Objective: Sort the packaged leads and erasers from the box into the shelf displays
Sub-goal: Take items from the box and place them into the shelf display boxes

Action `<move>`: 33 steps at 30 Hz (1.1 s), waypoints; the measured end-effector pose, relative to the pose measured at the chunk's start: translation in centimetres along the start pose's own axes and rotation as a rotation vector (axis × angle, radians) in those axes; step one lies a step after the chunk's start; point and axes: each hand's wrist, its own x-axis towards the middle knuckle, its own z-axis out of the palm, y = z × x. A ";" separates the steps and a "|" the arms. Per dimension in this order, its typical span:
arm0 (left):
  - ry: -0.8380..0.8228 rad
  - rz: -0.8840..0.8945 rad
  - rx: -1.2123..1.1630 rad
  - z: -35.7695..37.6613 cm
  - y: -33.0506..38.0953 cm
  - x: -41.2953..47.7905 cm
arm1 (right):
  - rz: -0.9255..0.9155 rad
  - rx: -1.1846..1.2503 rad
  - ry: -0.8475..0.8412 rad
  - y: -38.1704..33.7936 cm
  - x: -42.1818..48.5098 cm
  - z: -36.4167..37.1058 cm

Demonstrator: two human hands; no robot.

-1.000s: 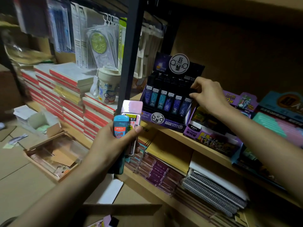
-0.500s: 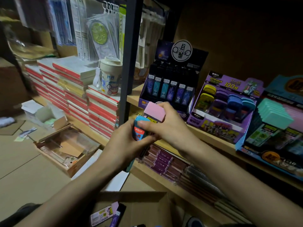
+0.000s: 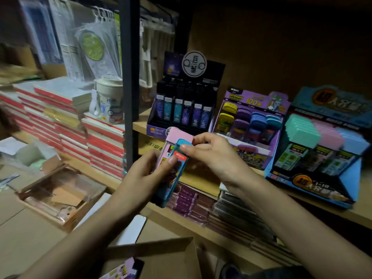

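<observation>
At frame centre, the left hand point(image 3: 145, 178) clasps a glossy blue plastic lead packet point(image 3: 174, 172) and a pink-capped rectangular packet point(image 3: 174, 137). The right hand point(image 3: 213, 156) pinches the blue packet's rounded top, before the wooden shelf edge point(image 3: 201, 182).

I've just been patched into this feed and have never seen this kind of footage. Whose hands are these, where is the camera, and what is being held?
No machine here: a person wears one camera on the head, looking forward and down at their own bare hands. The left hand grips a blue packet stacked against a pink packet. The right hand pinches the top of the blue one. Behind them a wooden shelf carries three displays: a black display, a purple display of coloured packs, and a blue display with teal, pink and blue ones. A cardboard box sits at the bottom, with more packets inside.
</observation>
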 end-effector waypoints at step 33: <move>-0.023 0.125 -0.036 5.6 -2.8 3.2 | -0.566 -0.701 0.606 -2.2 -1.6 -14.5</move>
